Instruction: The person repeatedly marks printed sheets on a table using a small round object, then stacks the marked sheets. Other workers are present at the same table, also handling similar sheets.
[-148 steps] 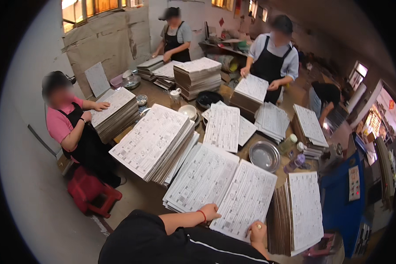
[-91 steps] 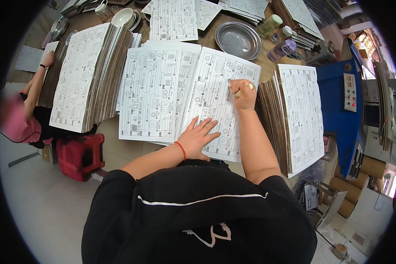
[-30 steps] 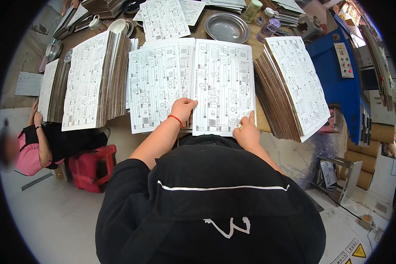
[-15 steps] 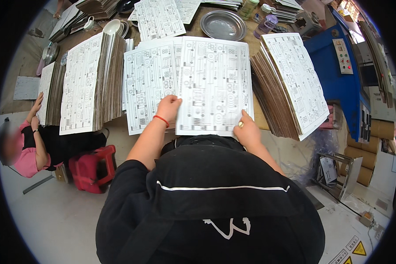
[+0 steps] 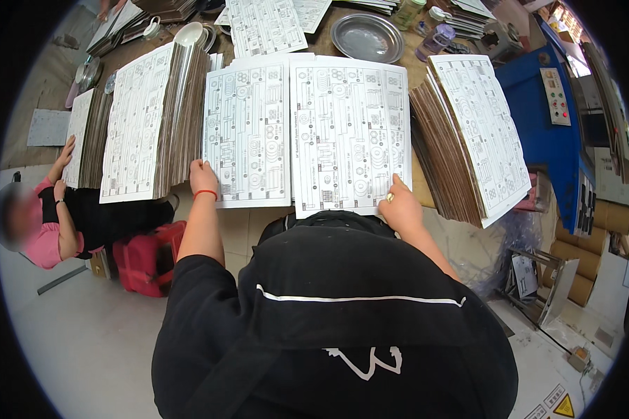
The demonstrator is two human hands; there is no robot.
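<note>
White left sheet [image 5: 248,136] at eleven o'clock and right sheet [image 5: 353,133] at one lay side by side in the head view, apt to skew or crease under uneven pushing; the left hand [image 5: 205,181], near ten, curled at one's edge, the right hand [image 5: 401,207], at three, rested half-curled on the other, any pinch impossible to tell

You can't see all the fingers of your left hand [image 5: 204,184] at the left sheet [image 5: 248,136]; those of your right hand [image 5: 401,205] are partly folded from sight. The sheets' finest print is too small to tell. Your view's top edge cuts off a bottle [image 5: 408,14] and the farther sheet [image 5: 267,26]. A co-worker's head [image 5: 15,218] is blurred.
</note>
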